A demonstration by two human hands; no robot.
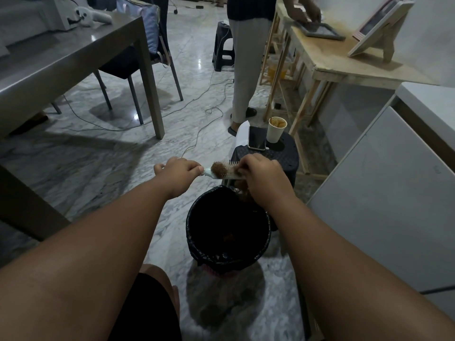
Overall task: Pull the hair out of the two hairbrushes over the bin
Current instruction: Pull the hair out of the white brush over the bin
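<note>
one hairbrush [227,176] with hair [219,169] over one bin [194,244]; left fingers [193,168] round handle [206,172], right fingers [243,164] pinched on hair

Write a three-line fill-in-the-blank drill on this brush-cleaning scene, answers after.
The left hand grips the hairbrush by its ____.
The right hand pinches hair off the bristles above the black-lined ____.
On the stool, a phone lies beside a paper ____.
Missing words: handle; bin; cup.

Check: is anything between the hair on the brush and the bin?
Nothing visible. The hair sits on the hairbrush, which the left hand grips while the right hand pinches hair, above the far rim of the open bin.
</note>
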